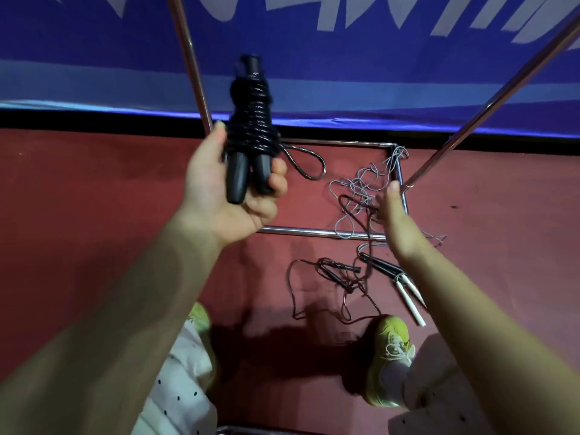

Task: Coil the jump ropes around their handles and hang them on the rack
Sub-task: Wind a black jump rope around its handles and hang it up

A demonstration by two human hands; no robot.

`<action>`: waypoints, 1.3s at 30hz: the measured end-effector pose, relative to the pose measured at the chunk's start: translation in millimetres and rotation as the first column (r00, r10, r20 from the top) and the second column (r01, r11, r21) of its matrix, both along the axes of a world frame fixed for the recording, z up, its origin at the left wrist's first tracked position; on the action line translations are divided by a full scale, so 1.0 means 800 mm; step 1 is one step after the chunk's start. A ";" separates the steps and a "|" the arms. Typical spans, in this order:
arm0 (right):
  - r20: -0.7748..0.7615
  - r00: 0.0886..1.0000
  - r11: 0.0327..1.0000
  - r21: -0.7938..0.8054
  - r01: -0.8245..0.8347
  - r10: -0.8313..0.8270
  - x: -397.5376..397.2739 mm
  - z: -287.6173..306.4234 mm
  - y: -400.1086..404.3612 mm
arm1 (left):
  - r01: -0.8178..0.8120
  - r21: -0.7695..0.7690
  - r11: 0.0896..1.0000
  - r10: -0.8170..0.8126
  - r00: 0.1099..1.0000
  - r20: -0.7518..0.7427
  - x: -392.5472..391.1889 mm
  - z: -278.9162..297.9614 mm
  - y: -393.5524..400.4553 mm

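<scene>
Fingers (276, 180) of the left hand (226, 196) curled round the two black handles (248, 174) of a coiled black jump rope (252, 120), held upright, a loose loop (309, 161) trailing to its right. Behind it rose the metal rack (191, 64), its base bar (317, 232) on the red floor (94, 183). Tangled loose ropes (354, 196) lay over that base. The right hand (395, 215) hovered above them, fingers straight, holding nothing. White handles (411, 301) lay beside a yellow shoe (389, 350).

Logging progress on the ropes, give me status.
Left hand grips coiled black rope, not yet hung. Right hand open, empty. Loose ropes tangled on floor over rack base.
</scene>
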State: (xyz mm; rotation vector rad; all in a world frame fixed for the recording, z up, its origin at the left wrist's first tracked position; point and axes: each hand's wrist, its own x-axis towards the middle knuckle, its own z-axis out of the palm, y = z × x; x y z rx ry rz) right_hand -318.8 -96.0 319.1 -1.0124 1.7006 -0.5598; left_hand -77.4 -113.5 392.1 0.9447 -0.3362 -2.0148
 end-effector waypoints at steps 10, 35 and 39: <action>0.227 0.964 0.969 -0.231 -0.087 0.141 0.032 0.049 -0.011 | 0.237 0.156 0.959 -0.251 0.965 0.080 -0.039 -0.022 0.019; 0.903 0.428 0.951 -0.168 0.261 0.042 0.006 0.066 -0.016 | 0.413 0.100 0.905 -0.424 0.887 0.183 -0.048 -0.025 0.023; 0.834 0.514 0.908 -0.356 0.221 0.202 0.011 0.074 -0.010 | 0.415 0.023 0.910 -0.393 0.840 0.373 -0.047 -0.032 0.020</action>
